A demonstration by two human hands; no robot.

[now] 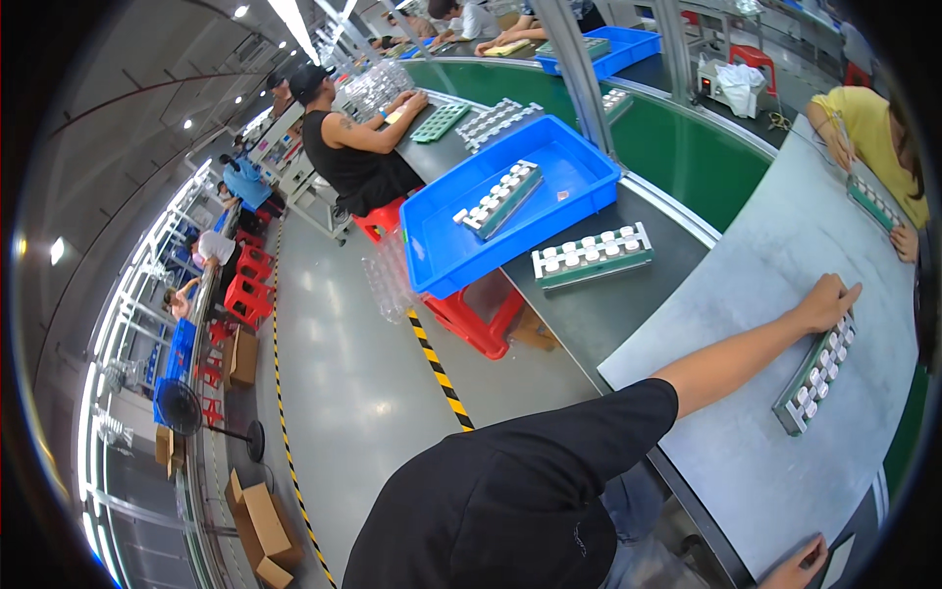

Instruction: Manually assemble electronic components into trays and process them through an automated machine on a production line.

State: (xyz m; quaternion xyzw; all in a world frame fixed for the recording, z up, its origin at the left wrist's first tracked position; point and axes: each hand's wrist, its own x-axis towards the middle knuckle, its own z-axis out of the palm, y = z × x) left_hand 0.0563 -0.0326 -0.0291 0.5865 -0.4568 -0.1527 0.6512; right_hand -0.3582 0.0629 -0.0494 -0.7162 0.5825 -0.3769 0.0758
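My left arm, in a black sleeve, reaches across a pale grey sheet on the workbench [706,393]. At its end, my left hand [826,303] is closed at the far end of a long green rack [822,378] with white end pieces and rows of white round caps. The rack lies at a slant on the sheet, and the hand covers its far tip. Low at the right edge of the view, my right hand [797,567] shows with fingers curled. What it holds, if anything, is hidden. Beside it lies a flat whitish piece [838,562].
A similar capped rack [593,256] sits on the dark bench, and another [499,200] lies in a blue tray [432,283]. Across the sheet, a person in yellow handles a rack [872,201]. A green conveyor [687,147] runs behind; red stools [471,319] stand below.
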